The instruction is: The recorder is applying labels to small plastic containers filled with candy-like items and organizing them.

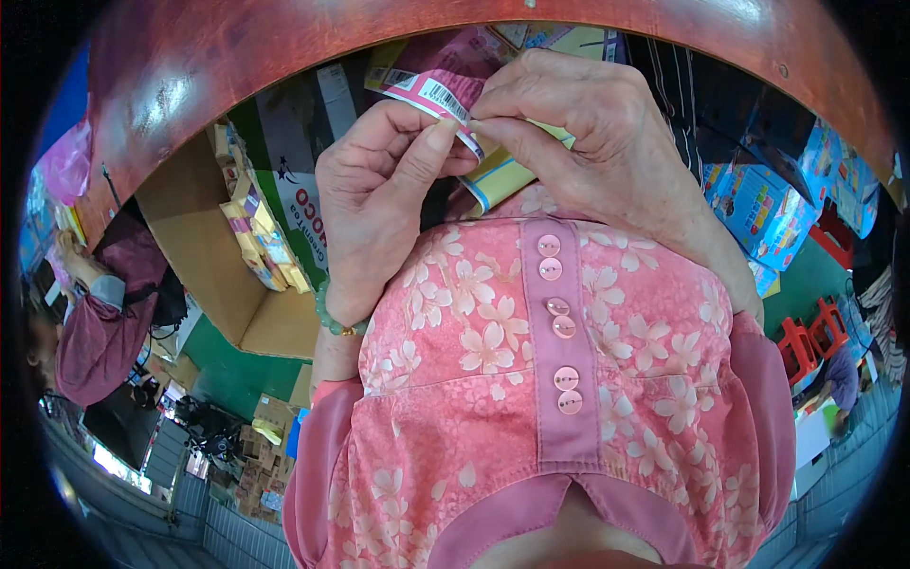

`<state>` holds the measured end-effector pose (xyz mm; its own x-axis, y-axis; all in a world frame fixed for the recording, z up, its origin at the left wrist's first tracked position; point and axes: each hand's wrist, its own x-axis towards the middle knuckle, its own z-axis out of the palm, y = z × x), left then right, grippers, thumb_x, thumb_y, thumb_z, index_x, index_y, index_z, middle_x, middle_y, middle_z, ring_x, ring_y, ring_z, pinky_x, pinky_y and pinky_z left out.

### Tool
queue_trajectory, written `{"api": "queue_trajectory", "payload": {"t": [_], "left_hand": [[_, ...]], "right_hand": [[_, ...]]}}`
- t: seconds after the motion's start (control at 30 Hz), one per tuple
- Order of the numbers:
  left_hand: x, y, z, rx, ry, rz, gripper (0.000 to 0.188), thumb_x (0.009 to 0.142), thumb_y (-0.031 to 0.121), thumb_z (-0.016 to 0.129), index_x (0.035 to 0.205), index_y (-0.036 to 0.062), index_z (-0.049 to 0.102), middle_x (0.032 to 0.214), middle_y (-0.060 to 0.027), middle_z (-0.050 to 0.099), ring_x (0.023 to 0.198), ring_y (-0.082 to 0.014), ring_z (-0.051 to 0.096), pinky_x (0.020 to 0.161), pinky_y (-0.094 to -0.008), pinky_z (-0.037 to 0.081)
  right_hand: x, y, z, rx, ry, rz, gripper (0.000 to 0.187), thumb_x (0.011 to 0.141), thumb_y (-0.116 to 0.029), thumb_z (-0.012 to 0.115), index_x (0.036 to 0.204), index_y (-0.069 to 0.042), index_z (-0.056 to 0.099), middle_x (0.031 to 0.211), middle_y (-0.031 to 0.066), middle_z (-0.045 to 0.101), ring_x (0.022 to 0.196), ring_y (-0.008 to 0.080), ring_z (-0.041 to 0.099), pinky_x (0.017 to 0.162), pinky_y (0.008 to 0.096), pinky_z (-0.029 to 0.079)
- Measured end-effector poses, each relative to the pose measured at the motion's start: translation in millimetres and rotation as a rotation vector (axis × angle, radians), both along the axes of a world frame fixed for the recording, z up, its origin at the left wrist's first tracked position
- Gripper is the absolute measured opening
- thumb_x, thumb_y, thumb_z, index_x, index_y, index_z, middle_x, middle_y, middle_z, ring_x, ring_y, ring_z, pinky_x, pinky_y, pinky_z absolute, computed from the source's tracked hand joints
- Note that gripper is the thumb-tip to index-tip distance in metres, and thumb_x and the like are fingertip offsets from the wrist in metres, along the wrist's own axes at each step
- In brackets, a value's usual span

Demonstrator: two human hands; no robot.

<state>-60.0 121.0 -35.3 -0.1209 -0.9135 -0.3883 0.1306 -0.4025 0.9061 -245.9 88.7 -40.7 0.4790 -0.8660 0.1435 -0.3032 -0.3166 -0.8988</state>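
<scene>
At the table's edge, close to my chest, I have a flat printed carton (453, 68) between both hands. It is magenta with a barcode along its white-rimmed edge. My left hand (384, 175) pinches that edge between thumb and bent fingers. Thumb and fingertips of my right hand (583, 123) close on the same carton, just right of the barcode. Below the right fingers shows a yellow card panel (512, 171) with a blue edge; whether it belongs to the same carton I cannot tell.
The reddish-brown table (227, 66) curves across the top. An open cardboard box (190, 228) with small yellow packs (261, 232) stands at left. Blue printed packages (763, 213) and red stools (806, 337) are at right. A co-worker in a maroon sleeve (104, 351) sits far left.
</scene>
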Motion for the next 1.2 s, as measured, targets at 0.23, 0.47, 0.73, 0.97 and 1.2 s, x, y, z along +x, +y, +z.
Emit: {"api": "queue_trajectory", "payload": {"t": [0.23,0.47,0.73,0.97,1.2], "left_hand": [[-3.0,3.9,-3.4,0.014,0.006,0.012,0.010,0.090,0.005,0.058,0.093,-0.0030,0.062,0.080,-0.0044,0.066,0.072,-0.0066,0.061,0.068,-0.0187,0.049],[-6.4,3.2,2.2,-0.040,-0.153,-0.030,0.008,0.089,0.004,0.059,0.088,-0.0022,0.064,0.077,-0.0022,0.064,0.070,-0.0047,0.057,0.065,-0.0176,0.047],[-5.8,4.5,-5.2,-0.235,-0.388,-0.083,0.003,0.085,-0.001,0.061,0.086,-0.0037,0.063,0.074,0.0001,0.062,0.068,-0.0045,0.055,0.062,-0.0181,0.045],[-4.3,3.1,-4.8,-0.130,-0.280,-0.072,0.004,0.086,-0.001,0.060,0.085,-0.0033,0.063,0.077,-0.0016,0.065,0.069,-0.0060,0.058,0.064,-0.0185,0.047],[-5.3,4.7,-4.9,0.040,-0.076,0.004,0.008,0.089,0.002,0.058,0.090,-0.0028,0.064,0.078,-0.0034,0.065,0.072,-0.0059,0.060,0.067,-0.0190,0.050]], "right_hand": [[-0.6,2.1,1.8,-0.038,0.021,0.015,0.012,0.075,-0.001,0.066,0.086,0.002,0.065,0.082,0.0114,0.064,0.074,0.0247,0.064,0.064,0.0304,0.050],[1.7,2.2,6.4,-0.093,0.149,0.033,0.013,0.072,0.001,0.065,0.085,0.003,0.065,0.082,0.0122,0.064,0.074,0.0260,0.064,0.064,0.0311,0.051],[2.6,-0.3,9.7,-0.083,0.230,0.078,0.013,0.070,0.004,0.062,0.083,0.004,0.062,0.080,0.0130,0.063,0.072,0.0279,0.063,0.062,0.0326,0.051],[2.6,2.3,-2.5,-0.016,0.114,0.009,0.011,0.072,0.003,0.062,0.083,0.004,0.063,0.079,0.0126,0.063,0.072,0.0274,0.063,0.061,0.0318,0.051],[3.8,1.4,-0.3,-0.026,0.156,0.042,0.010,0.073,0.003,0.063,0.084,0.003,0.065,0.079,0.0116,0.063,0.073,0.0266,0.064,0.063,0.0317,0.051]]}}
